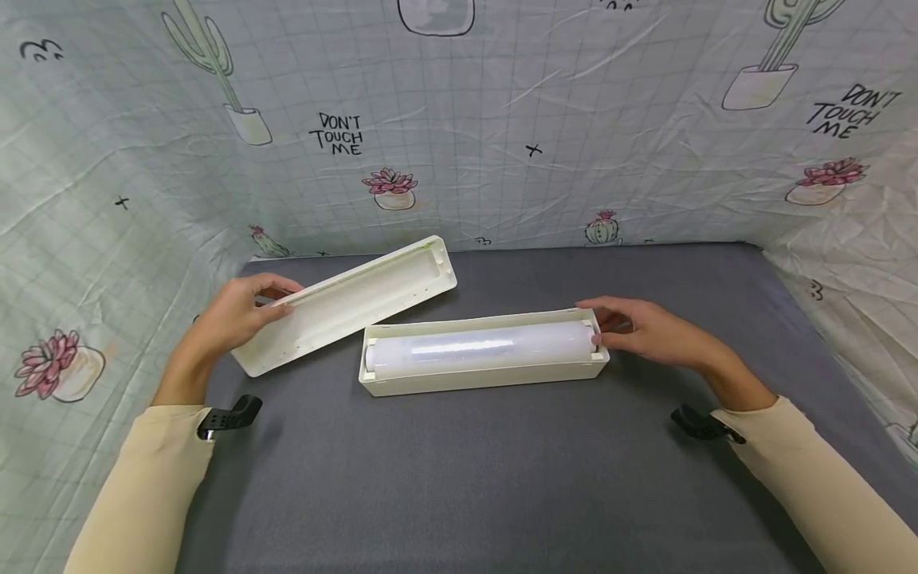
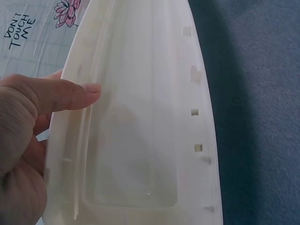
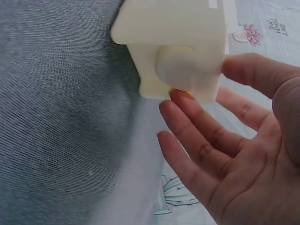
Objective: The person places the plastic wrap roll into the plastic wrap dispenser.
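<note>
A long cream-white cling film dispenser box [image 1: 488, 378] lies uncovered on the table, with a roll of clear cling film [image 1: 480, 347] inside it. My left hand [image 1: 231, 316] holds the dispenser's long lid [image 1: 369, 293] by its left end, hollow side showing. In the left wrist view the thumb [image 2: 84, 95] presses on the lid's inside, and the other fingers are partly hidden behind it. At the box's right end, my right hand [image 1: 649, 333] grips the end wall between thumb and fingers. The right wrist view shows a round knob [image 3: 176, 69] on that end, close to the fingertips.
A dark grey cloth [image 1: 459, 478] covers the table. Behind and at both sides hangs a pale curtain [image 1: 473, 143] printed with cacti and lettering. The lid's right end lies behind the box's left end. Black straps [image 1: 229, 418] are on both wrists.
</note>
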The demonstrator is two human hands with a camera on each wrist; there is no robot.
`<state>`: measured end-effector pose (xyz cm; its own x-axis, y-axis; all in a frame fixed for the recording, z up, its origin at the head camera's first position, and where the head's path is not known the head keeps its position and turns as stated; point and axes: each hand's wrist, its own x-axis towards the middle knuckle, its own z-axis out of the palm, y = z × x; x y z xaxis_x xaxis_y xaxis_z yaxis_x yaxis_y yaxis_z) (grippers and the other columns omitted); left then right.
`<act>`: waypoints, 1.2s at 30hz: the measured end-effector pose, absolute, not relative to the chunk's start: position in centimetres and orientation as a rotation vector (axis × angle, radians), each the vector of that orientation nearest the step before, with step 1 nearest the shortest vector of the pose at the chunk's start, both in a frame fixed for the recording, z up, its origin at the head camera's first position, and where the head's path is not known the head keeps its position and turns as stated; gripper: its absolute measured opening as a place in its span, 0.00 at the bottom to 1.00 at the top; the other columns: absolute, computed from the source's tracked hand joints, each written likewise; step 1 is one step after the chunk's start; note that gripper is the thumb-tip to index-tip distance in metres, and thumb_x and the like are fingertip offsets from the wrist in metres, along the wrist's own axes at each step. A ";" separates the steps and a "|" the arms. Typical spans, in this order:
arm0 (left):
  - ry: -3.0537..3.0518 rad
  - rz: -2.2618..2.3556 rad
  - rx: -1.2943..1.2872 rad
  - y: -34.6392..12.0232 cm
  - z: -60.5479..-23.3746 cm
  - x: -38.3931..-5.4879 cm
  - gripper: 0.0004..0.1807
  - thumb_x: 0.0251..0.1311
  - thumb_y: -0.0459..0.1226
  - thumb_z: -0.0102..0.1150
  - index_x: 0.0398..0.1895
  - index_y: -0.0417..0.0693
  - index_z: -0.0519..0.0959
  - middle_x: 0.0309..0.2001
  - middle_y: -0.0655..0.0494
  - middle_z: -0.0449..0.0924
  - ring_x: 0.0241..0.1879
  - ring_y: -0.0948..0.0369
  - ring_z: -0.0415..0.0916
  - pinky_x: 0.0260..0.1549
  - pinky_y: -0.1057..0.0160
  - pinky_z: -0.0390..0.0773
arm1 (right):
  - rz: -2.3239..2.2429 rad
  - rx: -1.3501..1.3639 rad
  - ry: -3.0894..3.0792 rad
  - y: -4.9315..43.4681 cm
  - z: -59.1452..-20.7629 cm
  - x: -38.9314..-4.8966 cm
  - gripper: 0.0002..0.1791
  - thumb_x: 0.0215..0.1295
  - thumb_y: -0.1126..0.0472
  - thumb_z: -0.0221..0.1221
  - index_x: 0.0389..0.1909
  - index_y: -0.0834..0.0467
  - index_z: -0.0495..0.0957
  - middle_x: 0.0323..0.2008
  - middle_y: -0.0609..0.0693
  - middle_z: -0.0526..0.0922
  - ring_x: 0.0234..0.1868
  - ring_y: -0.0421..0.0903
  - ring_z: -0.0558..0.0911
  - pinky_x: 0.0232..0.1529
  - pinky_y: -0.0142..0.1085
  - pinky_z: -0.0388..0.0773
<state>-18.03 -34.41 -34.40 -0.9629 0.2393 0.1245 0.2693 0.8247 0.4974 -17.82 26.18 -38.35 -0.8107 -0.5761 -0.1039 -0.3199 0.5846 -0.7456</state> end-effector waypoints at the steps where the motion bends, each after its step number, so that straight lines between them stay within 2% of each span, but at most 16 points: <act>1: -2.941 -0.818 -0.414 -34.2 -34.3 -18.2 0.13 0.65 0.30 0.65 0.52 0.48 0.85 0.50 0.50 0.85 0.49 0.60 0.78 0.41 0.76 0.73 | -1.058 -0.727 2.501 26.2 -38.2 -17.8 0.31 0.72 0.58 0.62 0.73 0.57 0.67 0.60 0.58 0.80 0.58 0.55 0.81 0.55 0.50 0.79; 5: -2.923 -0.828 -0.431 -33.4 -33.9 -18.9 0.13 0.64 0.29 0.65 0.52 0.46 0.84 0.50 0.49 0.85 0.49 0.56 0.79 0.40 0.77 0.72 | -1.053 -0.710 2.574 26.2 -37.3 -17.8 0.26 0.73 0.59 0.61 0.70 0.56 0.71 0.59 0.55 0.80 0.58 0.52 0.81 0.55 0.47 0.78; 8: -2.928 -0.833 -0.438 -32.7 -33.5 -19.3 0.13 0.65 0.29 0.65 0.52 0.47 0.84 0.50 0.48 0.85 0.51 0.53 0.80 0.41 0.73 0.73 | -1.063 -0.697 2.611 26.0 -36.5 -17.8 0.24 0.74 0.59 0.60 0.69 0.54 0.73 0.57 0.54 0.81 0.57 0.49 0.80 0.57 0.48 0.77; 12: -2.937 -0.851 -0.453 -31.4 -32.9 -19.9 0.13 0.66 0.30 0.63 0.52 0.47 0.84 0.50 0.48 0.84 0.51 0.52 0.80 0.45 0.59 0.77 | -1.062 -0.688 2.651 25.3 -35.7 -18.0 0.23 0.75 0.57 0.59 0.69 0.54 0.73 0.55 0.55 0.82 0.57 0.50 0.79 0.59 0.52 0.75; 16: -2.936 -0.868 -0.471 -30.1 -32.3 -20.4 0.13 0.67 0.30 0.62 0.53 0.46 0.83 0.51 0.46 0.84 0.52 0.51 0.79 0.48 0.47 0.77 | -1.058 -0.691 2.673 24.5 -35.1 -18.4 0.23 0.76 0.55 0.58 0.69 0.52 0.73 0.55 0.55 0.82 0.58 0.50 0.79 0.60 0.52 0.75; 23: -2.913 -0.912 -0.551 -28.4 -31.5 -21.2 0.13 0.67 0.29 0.62 0.53 0.45 0.83 0.51 0.46 0.84 0.52 0.51 0.79 0.49 0.49 0.75 | -1.131 -0.706 2.660 23.4 -34.4 -19.1 0.24 0.75 0.56 0.59 0.69 0.51 0.73 0.52 0.51 0.85 0.55 0.50 0.81 0.55 0.47 0.77; 29: -2.895 -0.890 -0.612 -27.0 -31.0 -22.0 0.13 0.66 0.30 0.63 0.52 0.46 0.84 0.49 0.48 0.85 0.50 0.54 0.79 0.45 0.53 0.73 | -1.220 -0.669 2.607 23.0 -34.2 -19.6 0.25 0.75 0.57 0.59 0.71 0.50 0.71 0.50 0.49 0.86 0.55 0.49 0.82 0.51 0.36 0.79; 36: -2.880 -0.917 -0.669 -25.4 -30.6 -22.7 0.12 0.66 0.30 0.64 0.51 0.47 0.84 0.49 0.50 0.85 0.49 0.56 0.79 0.41 0.60 0.72 | -1.351 -0.649 2.501 22.4 -33.8 -20.6 0.27 0.76 0.58 0.58 0.73 0.51 0.67 0.49 0.51 0.86 0.55 0.51 0.83 0.52 0.32 0.78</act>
